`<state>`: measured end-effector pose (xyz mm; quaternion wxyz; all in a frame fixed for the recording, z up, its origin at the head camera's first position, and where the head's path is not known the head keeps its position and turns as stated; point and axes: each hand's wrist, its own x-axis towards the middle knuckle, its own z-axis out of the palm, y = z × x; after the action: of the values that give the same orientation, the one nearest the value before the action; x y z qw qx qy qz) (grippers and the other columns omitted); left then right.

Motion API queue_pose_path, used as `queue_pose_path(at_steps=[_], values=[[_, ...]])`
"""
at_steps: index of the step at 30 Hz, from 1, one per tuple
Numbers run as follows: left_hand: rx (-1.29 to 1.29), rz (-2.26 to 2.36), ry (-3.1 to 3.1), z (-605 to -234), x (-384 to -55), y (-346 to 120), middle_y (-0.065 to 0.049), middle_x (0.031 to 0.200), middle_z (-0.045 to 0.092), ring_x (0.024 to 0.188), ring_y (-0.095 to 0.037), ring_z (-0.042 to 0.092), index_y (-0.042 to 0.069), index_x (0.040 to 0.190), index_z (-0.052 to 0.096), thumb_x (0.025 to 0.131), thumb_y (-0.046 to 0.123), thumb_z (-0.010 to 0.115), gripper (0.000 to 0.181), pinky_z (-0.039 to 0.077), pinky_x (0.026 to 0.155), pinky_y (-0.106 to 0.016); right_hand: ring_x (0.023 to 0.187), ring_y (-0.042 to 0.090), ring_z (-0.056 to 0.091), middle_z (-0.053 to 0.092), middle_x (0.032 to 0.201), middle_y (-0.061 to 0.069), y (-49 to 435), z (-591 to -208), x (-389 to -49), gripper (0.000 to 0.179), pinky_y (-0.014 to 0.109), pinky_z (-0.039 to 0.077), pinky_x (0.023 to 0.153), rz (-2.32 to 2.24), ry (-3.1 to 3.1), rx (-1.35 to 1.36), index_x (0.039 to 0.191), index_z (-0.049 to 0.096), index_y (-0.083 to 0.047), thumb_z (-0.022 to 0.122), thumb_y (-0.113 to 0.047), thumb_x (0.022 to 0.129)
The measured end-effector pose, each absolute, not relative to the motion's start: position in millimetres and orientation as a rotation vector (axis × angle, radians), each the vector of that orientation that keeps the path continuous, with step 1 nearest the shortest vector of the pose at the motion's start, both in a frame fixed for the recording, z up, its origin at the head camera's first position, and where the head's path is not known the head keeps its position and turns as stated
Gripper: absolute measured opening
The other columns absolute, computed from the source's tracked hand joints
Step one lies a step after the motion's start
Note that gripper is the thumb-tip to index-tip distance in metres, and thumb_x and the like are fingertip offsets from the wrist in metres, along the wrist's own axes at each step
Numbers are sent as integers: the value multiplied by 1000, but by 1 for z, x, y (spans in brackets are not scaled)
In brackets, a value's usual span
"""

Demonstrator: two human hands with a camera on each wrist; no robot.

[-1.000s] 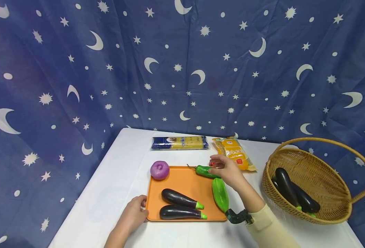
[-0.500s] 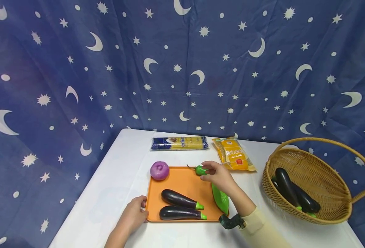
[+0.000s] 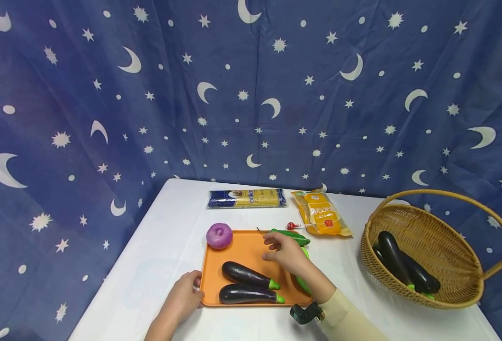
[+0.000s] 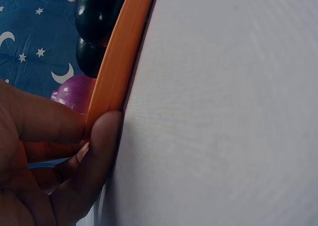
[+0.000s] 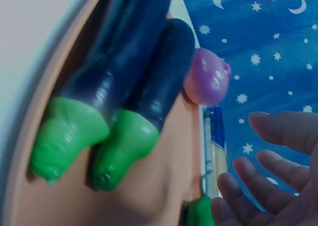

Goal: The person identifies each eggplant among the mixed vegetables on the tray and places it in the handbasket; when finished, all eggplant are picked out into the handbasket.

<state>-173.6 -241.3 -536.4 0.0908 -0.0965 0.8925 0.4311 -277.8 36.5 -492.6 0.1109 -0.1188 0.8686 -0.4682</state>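
Observation:
My left hand point(image 3: 184, 294) pinches the left edge of an orange tray point(image 3: 244, 251); thumb and fingers close on its rim point(image 4: 117, 62) in the left wrist view. Over the tray's right half hovers my right hand point(image 3: 289, 255), fingers spread and holding nothing. Just beyond its fingertips lies a green chili pepper point(image 3: 295, 237) at the tray's back right corner. Two eggplants point(image 3: 248, 274) lie side by side at the tray's front. At the back left corner sits a purple onion point(image 3: 219, 236). A lighter green vegetable point(image 3: 303, 285) is partly hidden under my right wrist.
Behind the tray lie a blue and yellow pasta packet point(image 3: 247, 198), an orange-yellow food bag point(image 3: 322, 212) and a red lollipop point(image 3: 291, 226). A wicker basket point(image 3: 444, 246) with a tall handle stands at the right, with eggplants point(image 3: 390, 255) inside. A star-patterned curtain point(image 3: 251, 94) hangs behind.
My right hand has moved left and slightly toward me, away from the chili pepper and over the tray. More of the pepper and the lollipop now show. My left hand has stayed on the rim.

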Motion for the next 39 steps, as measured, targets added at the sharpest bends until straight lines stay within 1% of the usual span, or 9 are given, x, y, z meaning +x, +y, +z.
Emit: queue_pose_path(at_steps=[5, 12, 26, 39], values=[[-310, 1272, 2646, -536, -174, -241, -10, 98, 52, 71, -14, 58, -12, 134, 52, 84, -7, 70, 53, 56, 53, -23, 108, 33, 63, 67, 118, 15, 29, -501, -277, 51, 49, 55, 95, -1368, 2517, -411, 127, 63, 0, 82, -7, 81], [-282, 1284, 2651, -536, -173, -242, -10, 98, 52, 72, -14, 59, -13, 134, 51, 84, -7, 69, 54, 57, 53, -23, 107, 30, 64, 68, 116, 10, 20, -510, -275, 49, 48, 56, 94, -1316, 2487, -409, 125, 65, -4, 84, -10, 80], [-266, 1285, 2659, -537, -174, -243, -9, 97, 52, 70, -14, 58, -13, 133, 51, 83, -7, 69, 53, 56, 53, -23, 104, 27, 65, 69, 111, 5, 9, -520, -272, 48, 45, 56, 92, -1275, 2505, -463, 124, 66, -5, 84, -12, 80], [-301, 1278, 2637, -538, -175, -243, -9, 97, 52, 69, -15, 59, -12, 133, 52, 84, -6, 68, 53, 56, 53, -24, 98, 25, 65, 70, 109, 7, 2, -523, -264, 44, 42, 57, 87, -1325, 2445, -507, 120, 67, -3, 83, -13, 81]])
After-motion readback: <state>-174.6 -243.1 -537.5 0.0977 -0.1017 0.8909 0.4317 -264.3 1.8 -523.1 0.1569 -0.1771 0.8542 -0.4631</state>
